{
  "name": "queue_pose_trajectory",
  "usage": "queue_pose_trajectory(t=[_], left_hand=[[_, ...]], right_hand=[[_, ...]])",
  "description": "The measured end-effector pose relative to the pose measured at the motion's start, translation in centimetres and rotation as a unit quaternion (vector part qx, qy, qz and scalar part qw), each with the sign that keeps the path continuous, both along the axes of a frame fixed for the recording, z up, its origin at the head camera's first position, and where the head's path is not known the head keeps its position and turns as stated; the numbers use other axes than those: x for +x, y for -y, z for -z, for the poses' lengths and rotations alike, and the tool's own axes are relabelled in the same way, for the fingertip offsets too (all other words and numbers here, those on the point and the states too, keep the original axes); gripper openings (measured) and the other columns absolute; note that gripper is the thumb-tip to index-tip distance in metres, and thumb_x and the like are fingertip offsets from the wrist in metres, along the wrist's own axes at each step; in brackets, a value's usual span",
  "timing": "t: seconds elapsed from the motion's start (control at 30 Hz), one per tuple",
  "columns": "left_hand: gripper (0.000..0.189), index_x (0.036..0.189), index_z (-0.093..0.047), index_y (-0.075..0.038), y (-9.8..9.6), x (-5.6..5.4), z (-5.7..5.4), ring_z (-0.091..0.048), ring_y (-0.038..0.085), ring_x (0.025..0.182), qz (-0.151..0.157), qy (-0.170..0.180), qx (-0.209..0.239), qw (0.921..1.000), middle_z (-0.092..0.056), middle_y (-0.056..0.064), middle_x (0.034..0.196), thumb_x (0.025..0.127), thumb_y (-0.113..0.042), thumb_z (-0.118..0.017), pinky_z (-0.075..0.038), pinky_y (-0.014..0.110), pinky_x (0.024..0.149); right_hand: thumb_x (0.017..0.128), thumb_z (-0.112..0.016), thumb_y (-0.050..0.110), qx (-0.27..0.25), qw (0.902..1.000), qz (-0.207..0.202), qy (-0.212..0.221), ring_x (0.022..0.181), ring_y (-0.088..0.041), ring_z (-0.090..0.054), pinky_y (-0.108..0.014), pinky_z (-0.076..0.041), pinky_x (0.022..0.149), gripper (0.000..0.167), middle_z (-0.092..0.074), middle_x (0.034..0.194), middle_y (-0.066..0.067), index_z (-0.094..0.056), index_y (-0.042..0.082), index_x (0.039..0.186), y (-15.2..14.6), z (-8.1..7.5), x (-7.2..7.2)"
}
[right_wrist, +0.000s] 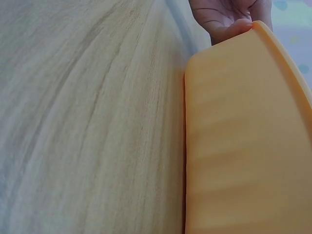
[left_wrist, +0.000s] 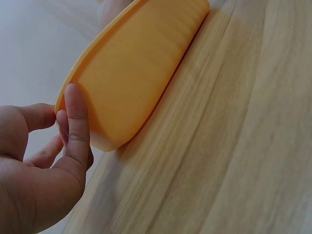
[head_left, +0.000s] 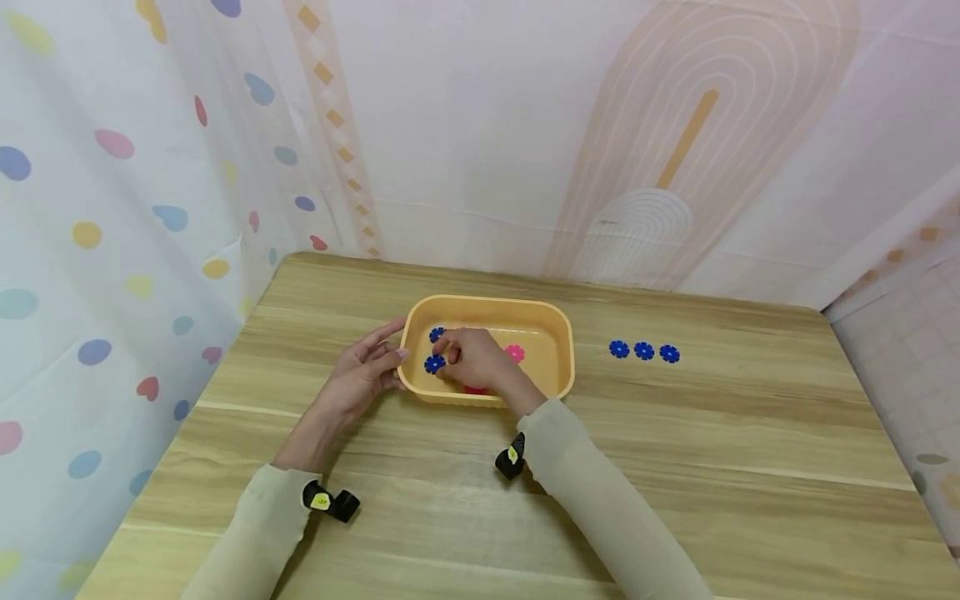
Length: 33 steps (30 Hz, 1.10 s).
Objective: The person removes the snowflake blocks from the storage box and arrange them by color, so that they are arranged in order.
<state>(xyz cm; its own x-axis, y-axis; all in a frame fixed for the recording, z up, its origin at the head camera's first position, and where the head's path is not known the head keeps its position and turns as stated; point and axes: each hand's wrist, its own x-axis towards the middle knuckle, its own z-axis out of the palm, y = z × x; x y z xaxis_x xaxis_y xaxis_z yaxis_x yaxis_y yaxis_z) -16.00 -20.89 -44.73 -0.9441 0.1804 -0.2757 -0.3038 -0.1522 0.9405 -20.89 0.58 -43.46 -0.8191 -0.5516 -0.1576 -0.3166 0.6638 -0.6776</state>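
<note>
A yellow plastic basin [head_left: 555, 350] stands on the table. My left hand [head_left: 363, 371] holds its left end, thumb and fingers pinching the rim, as the left wrist view also shows. Over the basin's left half is my right hand [head_left: 480, 358], its thumb and index finger at the edges of a blue flower-shaped disc [head_left: 434, 364]; whether they grip it I cannot tell. Just behind lies another blue disc [head_left: 437, 334]. A pink disc [head_left: 514, 353] rests farther right in the basin, and a red disc [head_left: 475, 390] is partly hidden under the right hand.
Three blue discs [head_left: 643, 351] lie in a row on the wooden table [head_left: 750, 433], right of the basin. Patterned curtains [head_left: 465, 142] hang behind the table and at its left side.
</note>
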Motion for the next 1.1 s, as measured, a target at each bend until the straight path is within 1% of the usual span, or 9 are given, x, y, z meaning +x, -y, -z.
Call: queue_pose_trajectory(t=[0.27,0.5,0.63,0.8,0.97,1.1], left_hand=[[0.061,0.159,-0.039,-0.014,0.00,0.00,-0.16,-0.066,0.011,0.075,0.001,-0.001,0.002,1.0000,-0.062,0.008,0.108,0.102,-0.012,-0.063,-0.063,0.023,0.067],[0.063,0.159,-0.038,-0.014,0.19,-0.01,-0.19,-0.066,0.011,0.074,0.002,-0.003,0.006,1.0000,-0.062,0.009,0.108,0.102,-0.011,-0.064,-0.062,0.024,0.067],[0.062,0.158,-0.039,-0.015,0.29,0.12,-0.09,-0.066,0.012,0.075,-0.001,-0.004,0.004,1.0000,-0.062,0.010,0.109,0.102,-0.011,-0.064,-0.063,0.024,0.067],[0.062,0.159,-0.038,-0.015,0.44,0.17,0.01,-0.065,0.011,0.074,0.000,-0.007,0.008,0.9999,-0.061,0.009,0.109,0.102,-0.011,-0.064,-0.062,0.023,0.067],[0.062,0.158,-0.039,-0.014,0.52,0.11,0.08,-0.066,0.011,0.075,0.000,-0.005,0.011,0.9999,-0.062,0.010,0.110,0.102,-0.013,-0.064,-0.063,0.023,0.067],[0.062,0.158,-0.039,-0.014,0.52,0.11,0.10,-0.066,0.011,0.075,0.000,-0.005,0.016,0.9999,-0.063,0.009,0.108,0.102,-0.011,-0.064,-0.063,0.024,0.067]], right_hand=[[0.088,-0.082,0.016,-0.006,0.9999,0.006,-0.007,0.080,-0.014,-0.055,-0.022,-0.045,0.072,0.025,-0.062,0.087,0.000,-0.070,0.011,0.110,-0.05,0.13,0.14],[0.088,-0.080,0.011,-0.025,0.9994,0.021,-0.009,0.084,-0.013,-0.059,-0.023,-0.052,0.078,0.021,-0.067,0.091,-0.002,-0.068,0.011,0.105,0.11,0.19,0.27],[0.090,-0.078,0.010,-0.030,0.9993,0.022,-0.006,0.082,-0.012,-0.060,-0.020,-0.053,0.076,0.014,-0.068,0.089,-0.001,-0.067,0.011,0.099,0.19,0.36,0.28],[0.092,-0.076,0.013,-0.036,0.9992,0.013,-0.007,0.080,-0.011,-0.060,-0.018,-0.051,0.072,0.007,-0.068,0.087,0.001,-0.069,0.013,0.093,0.27,0.51,0.22],[0.094,-0.074,0.017,-0.041,0.9990,0.005,-0.013,0.078,-0.009,-0.061,-0.017,-0.051,0.070,0.007,-0.069,0.086,0.001,-0.070,0.013,0.089,0.27,0.54,0.21],[0.094,-0.072,0.017,-0.052,0.9986,0.003,-0.012,0.077,-0.009,-0.061,-0.017,-0.050,0.068,0.006,-0.070,0.086,0.000,-0.070,0.013,0.089,0.20,0.50,0.15]])
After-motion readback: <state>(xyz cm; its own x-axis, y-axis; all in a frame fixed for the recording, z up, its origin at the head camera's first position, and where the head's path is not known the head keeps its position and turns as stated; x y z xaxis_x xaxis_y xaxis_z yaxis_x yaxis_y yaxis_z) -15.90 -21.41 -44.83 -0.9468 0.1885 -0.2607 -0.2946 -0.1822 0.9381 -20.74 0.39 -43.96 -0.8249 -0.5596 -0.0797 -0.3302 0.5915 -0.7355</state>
